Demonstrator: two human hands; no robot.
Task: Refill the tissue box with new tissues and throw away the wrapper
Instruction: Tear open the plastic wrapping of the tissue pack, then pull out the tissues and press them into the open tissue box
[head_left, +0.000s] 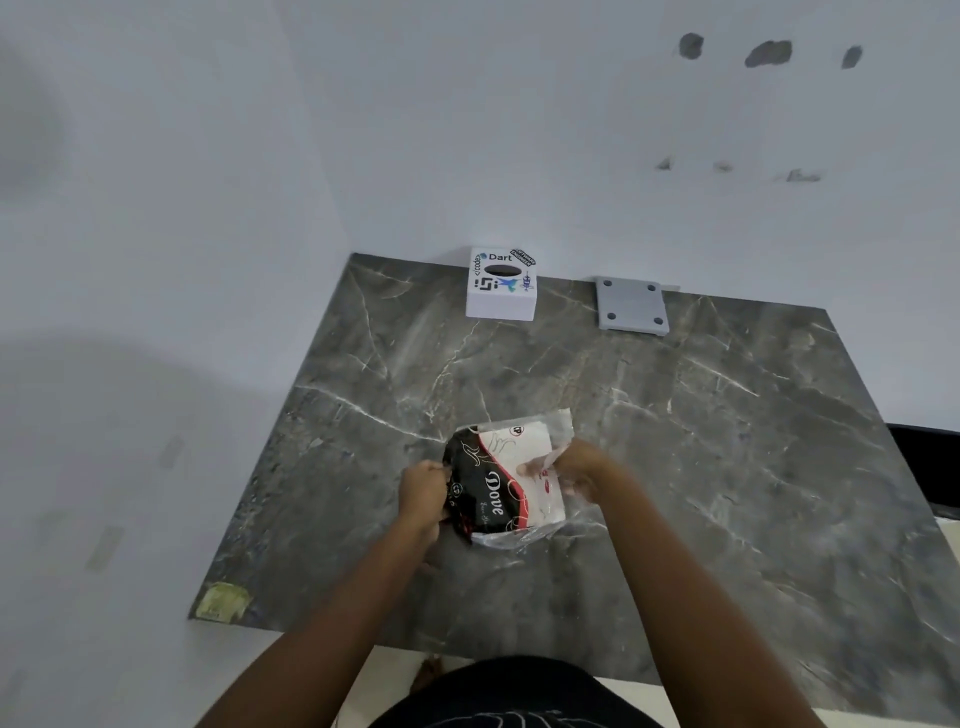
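"dove" tissue pack (501, 486), "dart" tissue box (501, 286)

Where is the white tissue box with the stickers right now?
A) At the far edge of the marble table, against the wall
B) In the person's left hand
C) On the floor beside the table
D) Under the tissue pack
A: the tissue box stands at the back of the table by the wall, apart from both hands, which hold the tissue pack nearer the person.
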